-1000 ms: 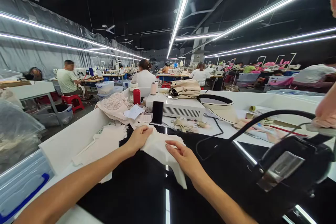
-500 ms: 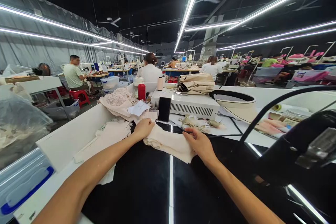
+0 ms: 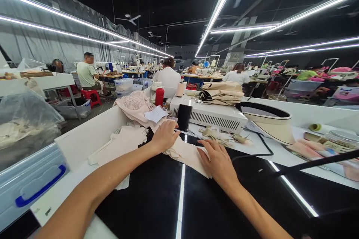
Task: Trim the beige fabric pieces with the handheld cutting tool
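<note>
A small stack of cream fabric pieces (image 3: 189,157) lies on the shiny black work surface (image 3: 151,205) between my hands. My left hand (image 3: 165,137) has its fingers curled over the left end of the stack, its fingertips partly hidden. My right hand (image 3: 218,160) rests at the right end, fingers stretched and thumb apart, touching the edge of the fabric. More cream fabric pieces (image 3: 119,143) lie to the left of my left forearm. A dark phone (image 3: 184,117) leans upright just beyond my hands.
Behind stand a white vented box (image 3: 207,115) with folded beige fabric (image 3: 223,92) on it, a red bottle (image 3: 159,97) and a thread cone (image 3: 180,89). Lace fabric (image 3: 134,104) is heaped left, a cream visor-like piece (image 3: 266,119) lies right. Co-workers sit farther off.
My left hand has loosened from a tight fist and lies flatter over the stack. My right-hand fingers have spread. The view has shifted, and the large black machine part at right has mostly left it.
</note>
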{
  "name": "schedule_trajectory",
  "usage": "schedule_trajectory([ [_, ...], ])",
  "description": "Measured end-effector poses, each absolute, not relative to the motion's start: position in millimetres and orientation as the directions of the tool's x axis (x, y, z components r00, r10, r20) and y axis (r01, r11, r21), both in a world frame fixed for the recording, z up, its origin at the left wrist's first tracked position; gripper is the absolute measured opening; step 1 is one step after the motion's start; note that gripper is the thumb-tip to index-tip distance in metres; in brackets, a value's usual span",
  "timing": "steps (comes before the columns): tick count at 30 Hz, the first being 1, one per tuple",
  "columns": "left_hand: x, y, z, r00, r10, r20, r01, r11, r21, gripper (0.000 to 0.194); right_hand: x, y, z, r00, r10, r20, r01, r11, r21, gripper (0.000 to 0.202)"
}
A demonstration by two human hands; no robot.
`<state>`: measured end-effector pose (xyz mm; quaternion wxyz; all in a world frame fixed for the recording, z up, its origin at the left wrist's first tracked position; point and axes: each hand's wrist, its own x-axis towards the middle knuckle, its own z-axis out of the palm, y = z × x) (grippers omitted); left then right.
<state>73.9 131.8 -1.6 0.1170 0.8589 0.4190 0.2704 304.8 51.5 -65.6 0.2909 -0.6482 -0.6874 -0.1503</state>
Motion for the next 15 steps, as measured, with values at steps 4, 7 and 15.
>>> schedule_trajectory([
  [4,80.1,130.0,-15.7,0.61,0.722,0.328,0.614,-0.691,0.381,0.022,299.7,46.2,-74.5,-0.114,0.817,0.565,0.978,0.191,-0.079,0.035],
  [7,81.5,128.1,-24.4,0.63,0.721,0.287,0.623,-0.691,0.367,0.027,303.0,44.4,-78.6,-0.164,0.813,0.56,0.973,0.226,-0.044,0.04],
  [15,42.7,117.3,2.1,0.63,0.726,0.277,0.634,-0.686,0.357,0.034,292.2,27.2,-72.4,-0.278,0.772,0.572,0.941,0.337,0.003,0.054],
])
